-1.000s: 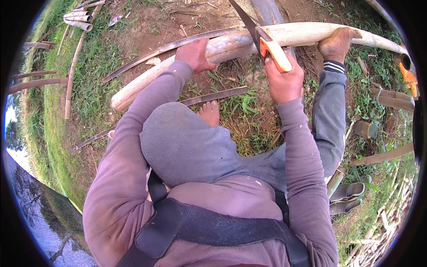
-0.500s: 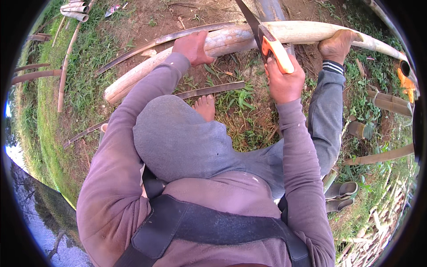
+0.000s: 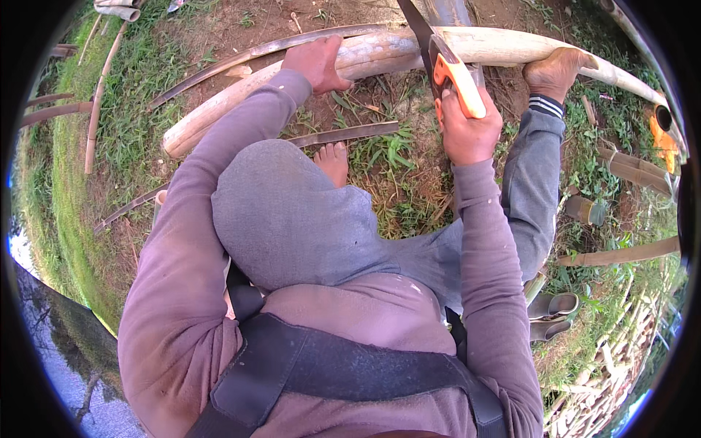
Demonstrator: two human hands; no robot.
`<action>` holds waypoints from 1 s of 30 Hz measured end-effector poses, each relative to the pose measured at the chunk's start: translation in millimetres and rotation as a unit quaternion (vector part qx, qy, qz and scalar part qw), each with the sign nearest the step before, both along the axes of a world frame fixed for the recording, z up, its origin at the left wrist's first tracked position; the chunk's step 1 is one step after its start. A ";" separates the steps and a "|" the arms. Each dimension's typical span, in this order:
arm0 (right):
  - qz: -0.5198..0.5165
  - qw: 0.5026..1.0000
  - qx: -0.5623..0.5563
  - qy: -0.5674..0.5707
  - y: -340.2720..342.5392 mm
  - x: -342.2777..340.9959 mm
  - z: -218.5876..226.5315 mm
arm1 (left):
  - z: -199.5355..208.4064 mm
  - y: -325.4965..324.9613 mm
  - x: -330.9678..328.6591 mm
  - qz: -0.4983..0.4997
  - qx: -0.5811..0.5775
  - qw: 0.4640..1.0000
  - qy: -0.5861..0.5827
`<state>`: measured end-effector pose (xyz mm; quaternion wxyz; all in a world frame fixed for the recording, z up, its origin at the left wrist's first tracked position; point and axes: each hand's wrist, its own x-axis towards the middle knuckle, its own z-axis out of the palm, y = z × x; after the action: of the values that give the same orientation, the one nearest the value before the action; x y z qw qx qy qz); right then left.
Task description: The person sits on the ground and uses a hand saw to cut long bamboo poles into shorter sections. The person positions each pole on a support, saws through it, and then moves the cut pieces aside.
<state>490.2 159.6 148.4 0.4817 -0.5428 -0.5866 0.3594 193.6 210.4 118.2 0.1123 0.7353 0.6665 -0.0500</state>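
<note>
- A long pale bamboo pole (image 3: 380,52) lay across the bare earth and grass at the top of the view, raised a little off the ground.
- The right hand (image 3: 467,131) was wrapped tight round the orange handle of a hand saw (image 3: 438,55), whose dark blade crossed the pole.
- The left hand (image 3: 318,62) pressed down on the pole, fingers curled over it.
- A bare foot (image 3: 555,73) rested on the pole to the right; another (image 3: 334,162) stood on the grass below.
- Split bamboo strips (image 3: 343,134) lay nearby.
</note>
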 end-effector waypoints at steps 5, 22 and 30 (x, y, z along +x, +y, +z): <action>-0.029 0.998 0.050 -0.010 -3.1 2.0 4.4 | 3.7 13.3 6.7 -0.018 -0.011 1.000 -0.008; -0.018 0.992 -0.097 -0.077 -159.9 77.4 142.8 | -12.2 4.8 -0.3 -0.022 -0.014 0.999 -0.032; 0.019 0.999 -0.030 -0.018 38.8 -8.9 75.1 | -0.1 3.9 2.7 -0.016 -0.028 0.999 -0.027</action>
<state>481.3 198.4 223.5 0.4477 -0.5522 -0.5946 0.3757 196.4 214.4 118.1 0.1503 0.7433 0.6499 -0.0503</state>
